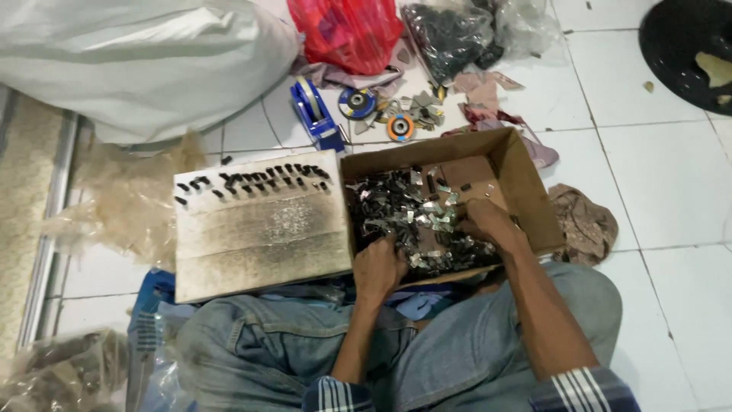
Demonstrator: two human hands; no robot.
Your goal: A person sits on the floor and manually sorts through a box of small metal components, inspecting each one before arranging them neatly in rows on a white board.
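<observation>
Here, both hands dig into a cardboard box (526, 191) of small metal clips (404, 214) on the tiled floor (656, 198). The left hand (379, 267) has its fingers curled closed over clips; the right hand (488, 221) fingers are buried, so I cannot tell. A foam board (259, 229) lies just beside the box.
</observation>
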